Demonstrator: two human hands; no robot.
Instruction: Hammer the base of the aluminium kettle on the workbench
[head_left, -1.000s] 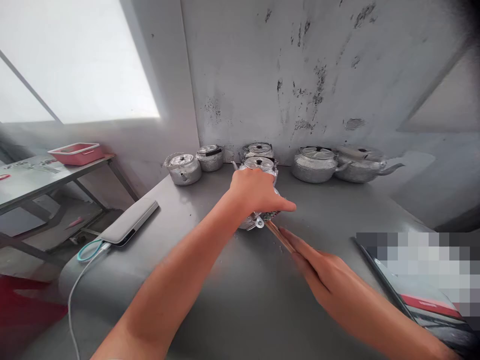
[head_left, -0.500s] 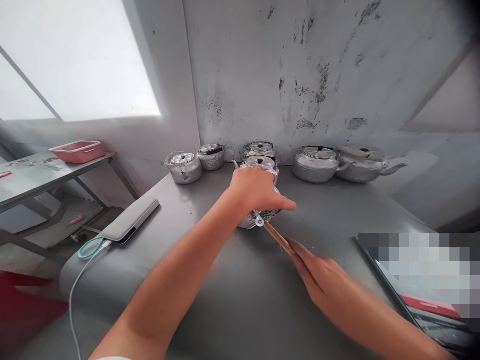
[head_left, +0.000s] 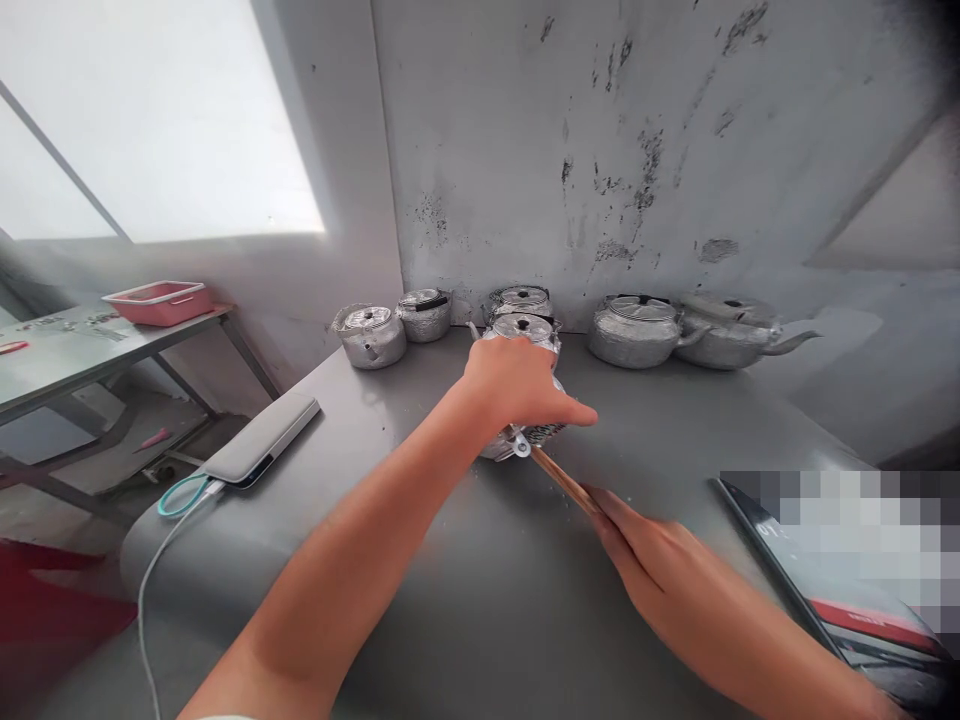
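My left hand (head_left: 517, 385) reaches over a silvery metal kettle (head_left: 496, 450) in the middle of the table and holds it from above. Its thumb sticks out to the right, while the other fingers are hidden behind the hand. A small metal lug shows on the near side of this kettle, most of which the hand covers. In my right hand (head_left: 637, 535) is a wooden-handled tool (head_left: 559, 478), gripped by the handle and slanting up to the kettle. The tool's far end is not clear. Directly behind stands another lidded kettle (head_left: 523, 325).
More dented kettles line the wall: a small kettle (head_left: 373, 338) at left, a wide kettle (head_left: 634, 332) and a long-spouted kettle (head_left: 727, 335) at right. A power bank (head_left: 259, 445) with a cable lies left. A pink basket (head_left: 161, 303) stands on a side table. A black-edged tablet-like object (head_left: 776, 555) lies right.
The view has shifted very slightly. My right hand and the wooden handle have moved a little to the right and down; my left hand stays on the kettle.
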